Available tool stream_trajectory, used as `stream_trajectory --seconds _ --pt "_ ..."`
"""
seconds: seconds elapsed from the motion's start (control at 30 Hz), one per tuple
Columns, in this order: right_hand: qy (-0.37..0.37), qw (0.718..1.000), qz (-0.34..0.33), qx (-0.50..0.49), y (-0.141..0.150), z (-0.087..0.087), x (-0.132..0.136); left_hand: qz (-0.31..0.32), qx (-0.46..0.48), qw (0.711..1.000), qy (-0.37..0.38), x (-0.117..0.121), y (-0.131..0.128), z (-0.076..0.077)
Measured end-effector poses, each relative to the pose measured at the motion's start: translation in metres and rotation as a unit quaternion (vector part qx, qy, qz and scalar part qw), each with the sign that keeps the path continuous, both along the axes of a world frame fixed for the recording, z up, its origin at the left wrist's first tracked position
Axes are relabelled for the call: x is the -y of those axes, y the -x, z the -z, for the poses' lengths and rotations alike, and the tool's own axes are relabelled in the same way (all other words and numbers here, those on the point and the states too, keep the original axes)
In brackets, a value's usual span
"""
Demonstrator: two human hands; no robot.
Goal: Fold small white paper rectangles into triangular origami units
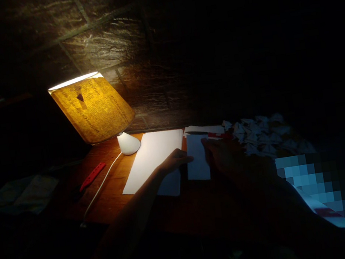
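A narrow white piece of paper [197, 160] is held upright between my two hands over the table. My left hand [176, 159] pinches its left edge, with the thumb and fingers closed. On the opposite side my right hand [217, 152] grips the upper right edge; its fingers are mostly lost in shadow. Larger white sheets [152, 156] lie in a stack just left of the held piece. Behind it are smaller cut papers [198, 129] with a knife [207, 133], dark-bladed and red-handled, lying across them.
Many small folded paper pieces [264, 133] are heaped at the right. A lit lamp [98, 108] stands at the back left, its cord [103, 184] trailing forward past a red-handled object [92, 176]. A pixelated bluish patch [313, 186] is at right. The stone wall [104, 40] rises behind.
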State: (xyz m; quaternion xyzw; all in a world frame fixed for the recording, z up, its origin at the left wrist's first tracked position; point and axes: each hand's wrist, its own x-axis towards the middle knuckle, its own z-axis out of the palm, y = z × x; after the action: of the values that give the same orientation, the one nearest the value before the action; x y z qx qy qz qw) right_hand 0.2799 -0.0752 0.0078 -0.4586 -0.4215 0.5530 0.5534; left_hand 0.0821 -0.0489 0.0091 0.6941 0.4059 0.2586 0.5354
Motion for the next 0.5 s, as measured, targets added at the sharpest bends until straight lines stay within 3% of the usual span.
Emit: stream_trajectory --seconds 0.23,0.5 --pt "-0.020 0.998 0.020 0.051 0.0023 -0.0094 0.0049 0.008 0.017 1.000 0.008 0.0005 0.0011 0.0001" --pt "-0.002 1.000 0.019 -0.021 0.0030 -0.0045 0.0014 0.022 0.001 1.000 0.011 -0.0019 0.0039 0.0041"
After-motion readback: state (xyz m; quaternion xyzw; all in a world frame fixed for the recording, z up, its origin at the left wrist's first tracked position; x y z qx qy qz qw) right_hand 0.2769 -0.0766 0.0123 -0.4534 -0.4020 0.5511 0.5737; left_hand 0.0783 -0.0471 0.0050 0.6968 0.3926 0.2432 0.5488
